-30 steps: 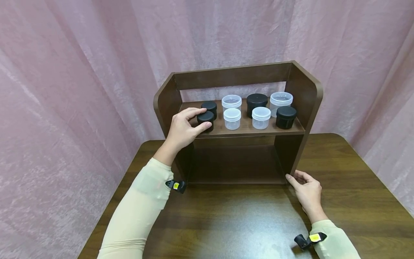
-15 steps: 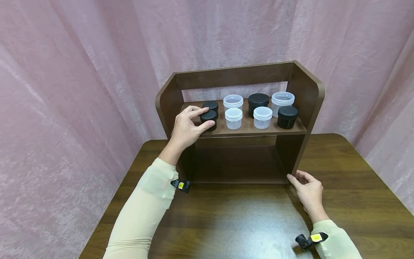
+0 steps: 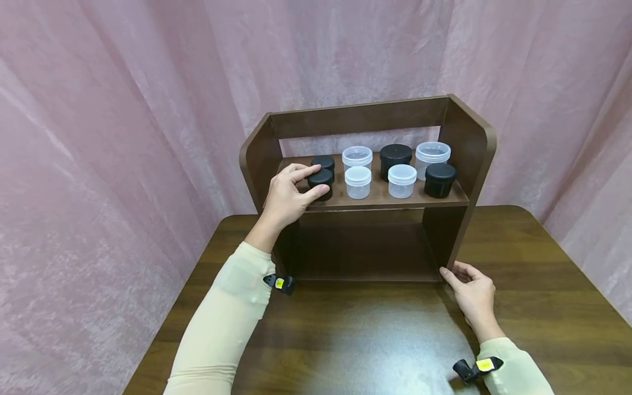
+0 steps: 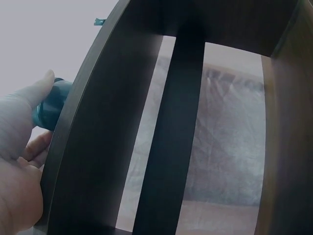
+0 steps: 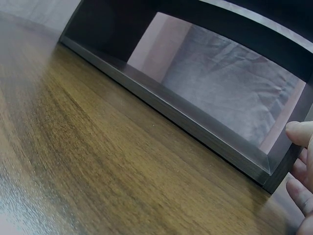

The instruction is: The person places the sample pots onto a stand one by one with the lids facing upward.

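My left hand pinches a small black lidded jar between thumb and fingers, at the front left of the upper shelf. In the left wrist view, part of this jar shows beyond the board's edge. Directly behind it stands another small black jar, partly covered. Low at the right, my right hand grips the side panel of the brown two-tier shelf. The right wrist view has the thumb on the panel's inner side and the other fingers outside.
Further right on the upper shelf are clear jars with white lids, a large black jar and a smaller black jar. The shelf stands on a wooden table. A pink curtain hangs behind.
The head view has shifted slightly, so everything sits a little further right. Against the shelf, the left hand and its black jar have shifted very slightly right; the right hand stays put.
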Demonstrator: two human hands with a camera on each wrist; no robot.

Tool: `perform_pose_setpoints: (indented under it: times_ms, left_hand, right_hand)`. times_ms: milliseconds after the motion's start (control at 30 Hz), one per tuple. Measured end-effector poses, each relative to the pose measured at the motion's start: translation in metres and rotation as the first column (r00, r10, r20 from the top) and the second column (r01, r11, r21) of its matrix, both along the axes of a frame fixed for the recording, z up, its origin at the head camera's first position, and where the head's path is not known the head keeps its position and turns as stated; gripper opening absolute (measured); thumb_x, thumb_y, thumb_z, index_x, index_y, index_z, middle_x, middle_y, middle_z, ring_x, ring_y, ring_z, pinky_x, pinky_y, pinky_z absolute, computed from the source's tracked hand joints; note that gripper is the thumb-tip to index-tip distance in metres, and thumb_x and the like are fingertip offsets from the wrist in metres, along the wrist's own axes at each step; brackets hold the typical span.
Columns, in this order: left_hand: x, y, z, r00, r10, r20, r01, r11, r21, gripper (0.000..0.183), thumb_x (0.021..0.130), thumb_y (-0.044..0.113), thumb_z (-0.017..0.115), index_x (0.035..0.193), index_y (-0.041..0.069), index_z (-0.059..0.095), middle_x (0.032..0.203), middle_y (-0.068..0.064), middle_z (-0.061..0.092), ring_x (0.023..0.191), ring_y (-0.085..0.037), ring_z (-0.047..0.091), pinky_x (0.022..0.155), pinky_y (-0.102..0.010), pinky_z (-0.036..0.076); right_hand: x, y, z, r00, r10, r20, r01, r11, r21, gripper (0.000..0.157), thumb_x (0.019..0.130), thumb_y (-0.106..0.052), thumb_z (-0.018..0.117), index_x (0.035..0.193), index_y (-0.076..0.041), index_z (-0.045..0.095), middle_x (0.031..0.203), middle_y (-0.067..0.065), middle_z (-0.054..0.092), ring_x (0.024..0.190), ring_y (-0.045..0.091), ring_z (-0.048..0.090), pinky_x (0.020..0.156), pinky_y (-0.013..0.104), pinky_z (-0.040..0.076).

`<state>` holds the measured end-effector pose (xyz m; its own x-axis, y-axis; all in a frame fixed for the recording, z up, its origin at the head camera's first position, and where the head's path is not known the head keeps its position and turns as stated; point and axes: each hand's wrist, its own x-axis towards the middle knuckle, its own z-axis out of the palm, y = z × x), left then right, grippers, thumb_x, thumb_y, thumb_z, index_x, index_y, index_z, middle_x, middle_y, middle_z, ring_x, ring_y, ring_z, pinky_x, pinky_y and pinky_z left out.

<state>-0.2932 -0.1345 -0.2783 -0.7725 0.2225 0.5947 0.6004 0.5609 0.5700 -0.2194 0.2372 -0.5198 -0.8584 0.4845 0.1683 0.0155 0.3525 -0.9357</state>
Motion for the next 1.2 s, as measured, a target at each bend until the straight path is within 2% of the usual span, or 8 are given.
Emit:
perform_pose_setpoints:
  times_ms: [400, 600, 767, 1033, 1100, 1200]
  left_hand:
    - [0.001, 0.001, -0.003, 1.000, -0.004, 0.008, 0.004, 1.000, 0.002, 0.052, 0.078, 0.031, 0.081, 0.125, 0.014, 0.067, 0.108, -0.003, 0.062, 0.100, -0.016, 0.058, 0.080, -0.028, 0.052]
    - [0.000, 0.001, -0.003, 1.000, -0.009, -0.008, 0.009, 1.000, 0.012, 0.053, 0.078, 0.031, 0.081, 0.126, 0.014, 0.066, 0.109, -0.004, 0.063, 0.102, -0.018, 0.058, 0.084, -0.033, 0.053]
    - [0.001, 0.000, -0.005, 1.000, -0.005, -0.013, 0.005, 1.000, 0.017, 0.055, 0.077, 0.032, 0.082, 0.127, 0.016, 0.065, 0.111, -0.004, 0.063, 0.102, -0.017, 0.059, 0.085, -0.031, 0.053]
    - [0.003, -0.004, -0.010, 0.991, 0.017, -0.130, -0.008, 0.998, 0.070, 0.054, 0.076, 0.031, 0.084, 0.124, 0.012, 0.067, 0.113, -0.004, 0.063, 0.106, -0.022, 0.057, 0.083, -0.040, 0.050]
    - [0.007, -0.005, -0.011, 0.984, 0.028, -0.176, -0.016, 0.997, 0.069, 0.055, 0.076, 0.030, 0.083, 0.124, 0.011, 0.066, 0.115, -0.005, 0.060, 0.108, -0.022, 0.055, 0.081, -0.042, 0.048]
    - [0.015, -0.007, -0.012, 0.966, 0.031, -0.255, -0.013, 0.997, 0.074, 0.055, 0.076, 0.029, 0.083, 0.124, 0.008, 0.066, 0.119, -0.008, 0.057, 0.113, -0.021, 0.052, 0.085, -0.042, 0.045]
  right_hand:
    - [0.003, -0.001, -0.001, 1.000, -0.002, 0.004, 0.002, 1.000, -0.002, 0.037, 0.079, -0.032, 0.080, 0.104, -0.006, 0.072, 0.084, -0.013, 0.066, 0.078, -0.005, 0.058, 0.064, 0.010, 0.044]
    - [0.003, -0.001, 0.002, 1.000, -0.004, -0.019, 0.004, 1.000, 0.023, 0.037, 0.079, -0.033, 0.080, 0.103, -0.006, 0.072, 0.086, -0.009, 0.068, 0.077, -0.006, 0.057, 0.064, 0.009, 0.044]
    - [0.003, -0.001, 0.001, 1.000, 0.001, -0.006, -0.001, 1.000, 0.023, 0.037, 0.080, -0.033, 0.080, 0.103, -0.006, 0.072, 0.087, -0.009, 0.067, 0.078, -0.005, 0.057, 0.065, 0.010, 0.043]
    - [0.001, 0.000, -0.003, 1.000, -0.006, -0.015, 0.006, 0.999, 0.031, 0.039, 0.079, -0.036, 0.079, 0.104, -0.007, 0.072, 0.089, -0.009, 0.068, 0.080, -0.005, 0.058, 0.066, 0.011, 0.043]
    - [0.001, 0.000, -0.003, 1.000, -0.011, -0.014, 0.012, 0.999, 0.029, 0.040, 0.079, -0.037, 0.079, 0.105, -0.007, 0.072, 0.090, -0.008, 0.068, 0.080, -0.005, 0.057, 0.066, 0.011, 0.043]
    - [0.001, -0.001, -0.003, 1.000, -0.011, -0.014, 0.012, 1.000, 0.008, 0.043, 0.080, -0.038, 0.079, 0.108, -0.006, 0.071, 0.095, -0.006, 0.068, 0.083, -0.004, 0.056, 0.068, 0.011, 0.042]
